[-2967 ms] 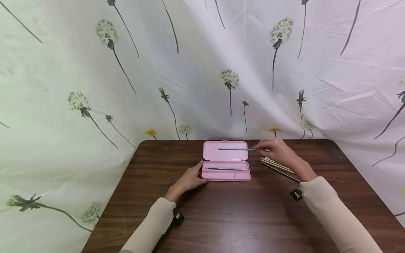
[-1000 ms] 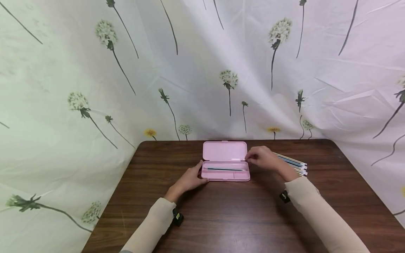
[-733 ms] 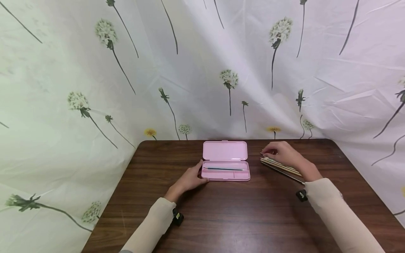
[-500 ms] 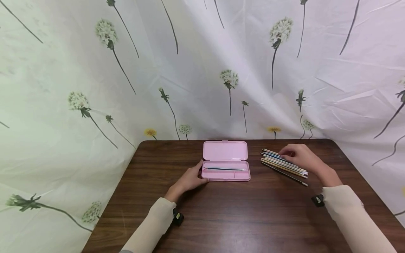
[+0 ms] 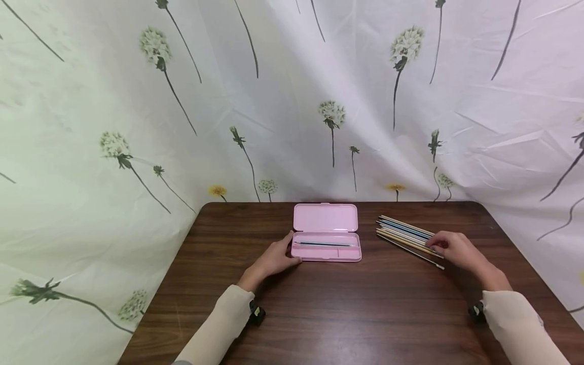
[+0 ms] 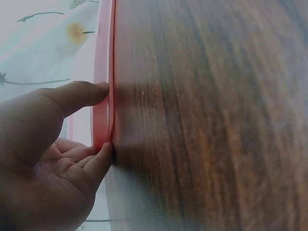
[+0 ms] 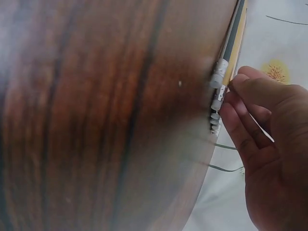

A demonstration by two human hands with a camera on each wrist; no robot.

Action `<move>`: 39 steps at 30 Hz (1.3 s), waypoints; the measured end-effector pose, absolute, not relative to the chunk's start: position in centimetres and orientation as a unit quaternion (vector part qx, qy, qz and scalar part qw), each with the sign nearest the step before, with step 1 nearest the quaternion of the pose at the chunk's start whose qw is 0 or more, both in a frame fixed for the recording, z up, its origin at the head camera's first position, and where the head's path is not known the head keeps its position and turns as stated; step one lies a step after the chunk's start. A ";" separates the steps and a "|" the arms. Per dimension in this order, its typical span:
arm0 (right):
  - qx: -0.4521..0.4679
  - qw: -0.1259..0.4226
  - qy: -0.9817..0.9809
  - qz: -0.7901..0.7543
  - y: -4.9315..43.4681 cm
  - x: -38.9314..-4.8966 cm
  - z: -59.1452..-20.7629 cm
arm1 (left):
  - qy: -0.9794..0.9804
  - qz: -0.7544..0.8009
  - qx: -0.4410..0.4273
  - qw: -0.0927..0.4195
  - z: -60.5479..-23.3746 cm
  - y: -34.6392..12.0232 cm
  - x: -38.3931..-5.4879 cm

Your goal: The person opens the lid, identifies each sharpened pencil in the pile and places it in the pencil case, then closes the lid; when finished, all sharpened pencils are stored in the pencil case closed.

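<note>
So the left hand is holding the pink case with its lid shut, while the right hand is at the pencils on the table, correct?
Not quite: the lid isn't shut. The head view shows it wide open. The left hand does hold the pink case, and the right hand is at the pencils on the table.

I count my one left hand (image 5: pixel 274 257), one right hand (image 5: pixel 460 252), two black wrist devices (image 5: pixel 257 315), one table (image 5: pixel 319 309), one pink case (image 5: pixel 325 218), at least one pencil (image 5: pixel 324 244) inside it, and loose pencils (image 5: pixel 403 232) too bunched to number.
</note>
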State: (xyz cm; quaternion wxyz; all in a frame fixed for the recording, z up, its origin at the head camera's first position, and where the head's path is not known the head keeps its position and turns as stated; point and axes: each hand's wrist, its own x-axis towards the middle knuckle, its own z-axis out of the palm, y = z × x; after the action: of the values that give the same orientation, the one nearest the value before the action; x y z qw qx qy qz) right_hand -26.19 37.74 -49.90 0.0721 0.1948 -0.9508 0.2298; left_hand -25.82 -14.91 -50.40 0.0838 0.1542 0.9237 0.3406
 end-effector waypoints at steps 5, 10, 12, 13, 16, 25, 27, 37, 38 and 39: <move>0.201 0.085 -0.953 0.212 37.6 -25.9 -50.4 | 0.924 0.339 0.155 0.079 -50.6 -14.8 -25.8; 0.213 0.095 -0.954 0.191 37.6 -25.8 -50.7 | 0.920 0.347 0.163 0.080 -50.7 -15.1 -26.1; 0.216 0.099 -0.953 0.188 37.6 -25.8 -50.9 | 0.922 0.336 0.182 0.066 -52.1 -15.6 -26.8; 0.220 0.102 -0.952 0.187 37.6 -25.8 -51.0 | 0.921 0.337 0.186 0.063 -52.2 -15.6 -26.9; 0.229 0.114 -0.948 0.189 37.7 -25.8 -51.2 | 0.921 0.333 0.196 0.055 -53.0 -15.9 -27.4; 0.221 0.105 -0.951 0.188 37.6 -25.7 -51.2 | 0.920 0.347 0.157 0.088 -50.6 -15.0 -26.0; 0.212 0.107 -0.953 0.189 37.5 -25.6 -51.2 | 0.924 0.340 0.153 0.086 -50.6 -14.9 -25.9; 0.229 0.187 -0.936 0.193 36.9 -25.5 -49.8 | 0.924 0.335 0.169 0.077 -51.0 -15.2 -26.3; 0.232 0.191 -0.933 0.198 36.8 -25.5 -49.6 | 0.924 0.335 0.169 0.076 -51.1 -15.2 -26.3; 0.234 0.195 -0.930 0.205 36.7 -25.5 -49.3 | 0.923 0.337 0.171 0.074 -51.1 -15.2 -26.4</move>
State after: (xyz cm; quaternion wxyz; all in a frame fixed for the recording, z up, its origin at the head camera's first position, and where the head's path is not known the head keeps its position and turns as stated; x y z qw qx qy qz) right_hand -25.53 36.65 -49.29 0.1950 0.2339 -0.9302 0.2048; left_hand -26.36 -15.25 -51.12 0.0744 0.1710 0.9229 0.3369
